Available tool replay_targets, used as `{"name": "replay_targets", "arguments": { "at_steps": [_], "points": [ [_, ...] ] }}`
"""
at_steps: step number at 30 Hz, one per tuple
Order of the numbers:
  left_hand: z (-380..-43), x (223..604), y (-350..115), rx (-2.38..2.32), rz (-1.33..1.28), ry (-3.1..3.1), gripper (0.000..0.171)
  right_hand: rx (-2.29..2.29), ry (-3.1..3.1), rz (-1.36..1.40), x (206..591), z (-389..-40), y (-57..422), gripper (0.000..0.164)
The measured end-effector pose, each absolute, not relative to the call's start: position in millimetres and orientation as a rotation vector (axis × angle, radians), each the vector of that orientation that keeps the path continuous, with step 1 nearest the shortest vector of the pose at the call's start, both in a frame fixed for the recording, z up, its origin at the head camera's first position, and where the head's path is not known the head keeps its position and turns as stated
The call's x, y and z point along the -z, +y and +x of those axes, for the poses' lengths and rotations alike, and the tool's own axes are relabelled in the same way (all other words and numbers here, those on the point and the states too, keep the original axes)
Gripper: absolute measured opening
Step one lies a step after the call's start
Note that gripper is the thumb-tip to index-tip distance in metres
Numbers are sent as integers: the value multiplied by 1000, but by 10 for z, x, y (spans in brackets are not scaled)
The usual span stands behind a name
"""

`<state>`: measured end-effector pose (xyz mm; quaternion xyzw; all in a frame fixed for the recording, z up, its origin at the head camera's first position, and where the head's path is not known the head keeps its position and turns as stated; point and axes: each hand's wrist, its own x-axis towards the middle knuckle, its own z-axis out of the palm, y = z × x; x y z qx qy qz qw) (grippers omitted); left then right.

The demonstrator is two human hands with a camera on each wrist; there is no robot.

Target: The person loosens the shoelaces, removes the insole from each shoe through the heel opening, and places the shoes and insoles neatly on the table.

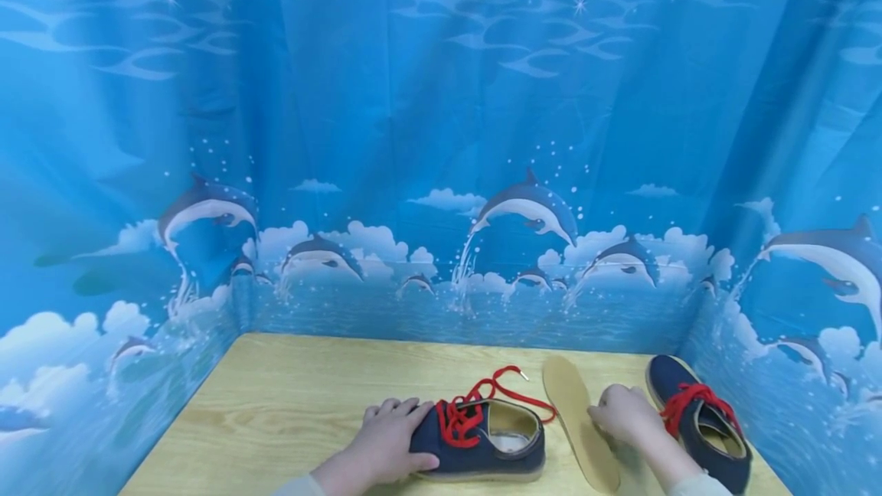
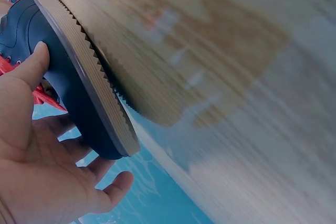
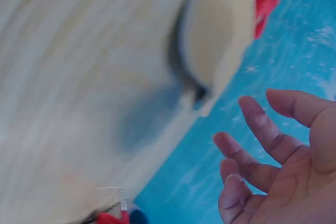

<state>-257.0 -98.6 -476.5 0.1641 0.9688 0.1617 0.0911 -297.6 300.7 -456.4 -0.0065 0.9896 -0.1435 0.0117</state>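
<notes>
In the head view a navy shoe with a pale sole lies sideways, toe to the left. My left hand grips its toe, thumb on the near side and fingers over the far side. The left wrist view shows that hand against the shoe. Its red lace has one long end trailing on the table. Right of the shoe lies a tan insole. Beside the insole is my right hand, its fingers loosely bent and holding nothing in the right wrist view.
A second navy shoe with a tied red lace sits at the table's right side. The light wood table extends left of the first shoe. A blue dolphin-print curtain surrounds the back and sides.
</notes>
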Motion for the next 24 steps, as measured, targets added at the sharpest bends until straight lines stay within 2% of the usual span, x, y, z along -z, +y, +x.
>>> {"name": "replay_targets", "arguments": {
  "at_steps": [5,9,15,24],
  "points": [
    [-2572,4750,-983,-480,488,2878,85,565,3155,-174,4420,-2919,2865,40],
    [-2572,4749,-983,-483,484,2876,85,640,3185,-331,4307,-2880,2706,32],
    [-2585,4774,-977,-484,477,2877,85,716,3193,-353,4236,-2784,2436,24],
    [-2585,4809,-986,-480,482,2886,86,821,3176,-449,4270,-2782,2191,23]
  ]
}}
